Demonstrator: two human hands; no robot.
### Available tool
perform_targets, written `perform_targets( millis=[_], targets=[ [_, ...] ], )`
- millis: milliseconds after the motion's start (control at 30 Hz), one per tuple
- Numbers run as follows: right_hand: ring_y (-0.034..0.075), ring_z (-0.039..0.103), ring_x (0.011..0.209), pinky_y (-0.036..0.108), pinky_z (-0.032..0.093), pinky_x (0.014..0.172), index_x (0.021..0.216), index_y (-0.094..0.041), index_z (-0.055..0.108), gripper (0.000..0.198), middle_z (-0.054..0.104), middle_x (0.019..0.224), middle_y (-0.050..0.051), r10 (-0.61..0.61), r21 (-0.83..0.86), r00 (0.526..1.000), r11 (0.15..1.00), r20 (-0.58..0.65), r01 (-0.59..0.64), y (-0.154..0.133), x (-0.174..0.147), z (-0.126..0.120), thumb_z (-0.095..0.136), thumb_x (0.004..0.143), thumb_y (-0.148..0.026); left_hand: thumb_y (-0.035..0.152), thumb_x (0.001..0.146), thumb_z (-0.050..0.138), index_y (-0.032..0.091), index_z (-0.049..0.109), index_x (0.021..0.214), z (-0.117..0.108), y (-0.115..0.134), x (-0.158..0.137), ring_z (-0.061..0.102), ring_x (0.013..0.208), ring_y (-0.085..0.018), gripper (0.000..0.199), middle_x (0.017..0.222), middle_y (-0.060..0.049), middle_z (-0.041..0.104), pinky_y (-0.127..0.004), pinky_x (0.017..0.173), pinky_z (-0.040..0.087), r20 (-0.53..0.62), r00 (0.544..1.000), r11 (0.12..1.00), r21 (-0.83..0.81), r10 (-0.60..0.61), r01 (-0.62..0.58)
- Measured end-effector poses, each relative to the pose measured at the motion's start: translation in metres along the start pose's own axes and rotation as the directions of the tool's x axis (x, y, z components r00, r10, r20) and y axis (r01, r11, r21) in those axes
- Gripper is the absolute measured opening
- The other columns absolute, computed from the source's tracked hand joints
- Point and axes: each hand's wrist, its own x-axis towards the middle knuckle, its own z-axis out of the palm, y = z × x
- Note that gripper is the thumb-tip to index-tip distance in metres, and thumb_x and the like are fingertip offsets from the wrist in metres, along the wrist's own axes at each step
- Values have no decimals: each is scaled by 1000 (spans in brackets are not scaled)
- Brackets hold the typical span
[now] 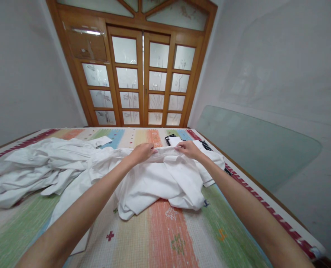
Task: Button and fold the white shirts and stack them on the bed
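A white garment [158, 182], seemingly a shirt, lies crumpled across the middle of the striped cloth. My left hand [143, 152] pinches its far edge, fingers closed on the fabric. A short way to the right, my right hand [189, 149] grips the same edge, and the strip between the hands is drawn fairly straight. The near part of the garment hangs down and spreads in loose folds towards me. Left of my hands is a heap of white clothes [45, 163]; where it ends and the held garment begins, I cannot tell.
Folded black-and-white striped clothing [206, 146] lies beyond my right hand, partly under white fabric. The colourful striped cloth [132, 242] covers the flat surface. Wooden glazed doors [143, 78] stand at the far end, with walls on both sides and a pale green panel [254, 141] at right.
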Motion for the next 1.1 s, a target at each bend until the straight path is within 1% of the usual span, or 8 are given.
perform_targets(
  millis=[167, 300, 433, 533, 633, 767, 933, 1100],
  targets=[
    [14, 52, 62, 24, 36, 59, 75, -14, 70, 29, 64, 66, 2, -50, 45, 998, 998, -32, 51, -9, 2, 0, 55, 85, -37, 29, 82, 63, 20, 62, 115, 3, 2, 4, 63, 105, -22, 34, 115, -9, 69, -30, 90, 47, -50, 991, 984, -120, 127, -132],
    [13, 52, 58, 24, 39, 54, 93, -15, 70, 27, 64, 69, 1, 0, 113, 999, 994, -45, 5, -9, -1, 0, 58, 82, -37, 19, 82, 56, 19, 71, 96, 3, 8, 7, 66, 89, -21, 20, 96, -8, 73, -29, 80, 47, -12, 984, 980, -92, 177, -177],
    [15, 57, 60, 24, 44, 48, 110, -17, 64, 40, 63, 74, 1, 71, 200, 995, 978, -69, -56, -5, -6, 2, 65, 77, -39, 12, 79, 50, 17, 71, 77, 3, 10, 7, 63, 74, -18, 22, 79, -7, 72, -26, 68, 43, 17, 979, 977, -80, 201, -199],
    [17, 60, 73, 27, 50, 59, 101, -17, 64, 37, 66, 84, 4, 26, 149, 982, 989, -187, 3, -3, -8, 1, 73, 71, -35, 10, 78, 48, 16, 70, 76, 4, 11, 6, 63, 75, -19, 23, 80, -8, 72, -26, 67, 42, 16, 989, 989, -34, 147, -146],
    [15, 58, 72, 29, 51, 66, 87, -17, 64, 22, 65, 84, 4, -28, 72, 966, 996, -259, 48, -3, -11, 0, 72, 72, -31, 9, 80, 48, 16, 68, 79, 6, 14, 6, 64, 78, -21, 22, 82, -10, 71, -27, 68, 42, 38, 995, 995, 35, 92, -93],
    [15, 56, 73, 28, 48, 67, 80, -17, 66, 9, 61, 80, 3, -81, -20, 966, 997, -247, 78, -4, -13, 2, 64, 77, -25, 8, 82, 46, 16, 66, 89, 8, 19, 6, 64, 84, -23, 22, 90, -11, 70, -28, 69, 44, 38, 997, 995, 78, 65, -68],
    [15, 56, 72, 27, 47, 68, 95, -17, 69, 24, 62, 85, 4, -13, -89, 974, 996, -228, -7, -7, -12, 6, 71, 72, -24, 12, 88, 44, 18, 64, 94, 9, 19, 3, 63, 88, -20, 21, 95, -8, 69, -27, 74, 45, -16, 995, 995, 34, 98, -98],
    [15, 56, 68, 28, 45, 72, 87, -17, 72, 13, 64, 76, 3, -9, -172, 971, 985, -237, -33, -13, -10, 8, 71, 75, -19, 16, 91, 44, 19, 65, 100, 7, 20, 0, 62, 93, -20, 23, 99, -9, 68, -30, 81, 46, -75, 988, 991, 30, 132, -130]
  ],
)
